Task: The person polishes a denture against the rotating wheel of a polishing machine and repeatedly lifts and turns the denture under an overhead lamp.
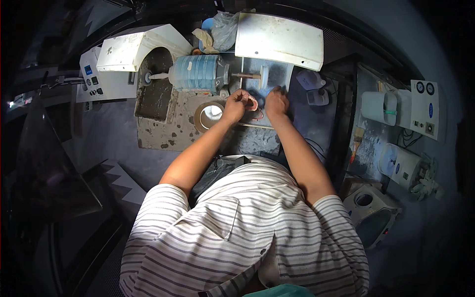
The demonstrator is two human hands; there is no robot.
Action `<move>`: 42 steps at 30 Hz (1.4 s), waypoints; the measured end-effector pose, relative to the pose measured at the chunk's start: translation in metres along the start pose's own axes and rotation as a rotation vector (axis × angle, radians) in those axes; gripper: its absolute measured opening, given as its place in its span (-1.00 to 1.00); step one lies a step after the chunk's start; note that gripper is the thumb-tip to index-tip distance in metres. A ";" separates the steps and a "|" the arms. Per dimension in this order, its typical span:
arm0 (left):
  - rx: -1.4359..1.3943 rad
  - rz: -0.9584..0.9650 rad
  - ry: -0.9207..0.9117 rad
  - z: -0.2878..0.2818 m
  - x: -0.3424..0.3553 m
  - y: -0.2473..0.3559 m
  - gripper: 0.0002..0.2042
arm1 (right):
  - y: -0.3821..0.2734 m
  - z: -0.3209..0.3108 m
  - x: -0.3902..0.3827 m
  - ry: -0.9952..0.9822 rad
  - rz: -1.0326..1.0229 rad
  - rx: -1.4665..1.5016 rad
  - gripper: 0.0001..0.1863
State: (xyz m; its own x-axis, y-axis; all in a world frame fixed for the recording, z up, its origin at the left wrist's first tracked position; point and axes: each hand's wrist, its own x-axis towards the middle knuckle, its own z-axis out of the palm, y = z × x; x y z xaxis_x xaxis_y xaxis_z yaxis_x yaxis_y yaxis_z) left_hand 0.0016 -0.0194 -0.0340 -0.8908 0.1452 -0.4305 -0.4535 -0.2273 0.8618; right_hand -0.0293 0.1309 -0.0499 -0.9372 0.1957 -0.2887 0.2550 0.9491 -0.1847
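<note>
My left hand [237, 106] grips a pink dental plate [252, 103] over the lathe's lit tray. A second small pink piece [257, 117] lies just below it. My right hand [277, 103] is closed beside the tray's right part, below the pale polishing wheel [263, 77] on the shaft; whether it holds anything is hidden. The blue translucent motor housing [195, 72] sits left of the shaft. A round cardboard-coloured container [200, 118] with something white inside stands left of my left hand.
White hoods [279, 34] flank the lathe, with a muddy basin [153, 99] at left. A bag [225, 27] lies behind. Small clear containers [315, 96] are right of the tray. Further right stand machines [424, 111], a paintbrush [356, 141] and a boxy device [368, 213].
</note>
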 end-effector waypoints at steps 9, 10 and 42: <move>-0.159 -0.019 -0.143 0.010 -0.003 0.008 -0.84 | 0.005 -0.036 -0.022 0.081 -0.036 0.523 -0.56; -0.160 -0.036 -0.166 0.012 -0.005 0.010 -0.84 | 0.006 -0.036 -0.022 0.084 -0.033 0.519 -0.56; -0.132 0.019 -0.181 0.008 -0.014 0.032 -0.84 | 0.002 -0.036 -0.011 -0.286 0.238 1.040 -0.60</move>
State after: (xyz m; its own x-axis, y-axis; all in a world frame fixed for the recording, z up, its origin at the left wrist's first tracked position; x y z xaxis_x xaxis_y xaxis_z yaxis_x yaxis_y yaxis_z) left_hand -0.0002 -0.0211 0.0013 -0.8850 0.3079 -0.3492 -0.4472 -0.3542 0.8213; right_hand -0.0270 0.1398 -0.0133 -0.7819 0.1542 -0.6040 0.6234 0.1981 -0.7564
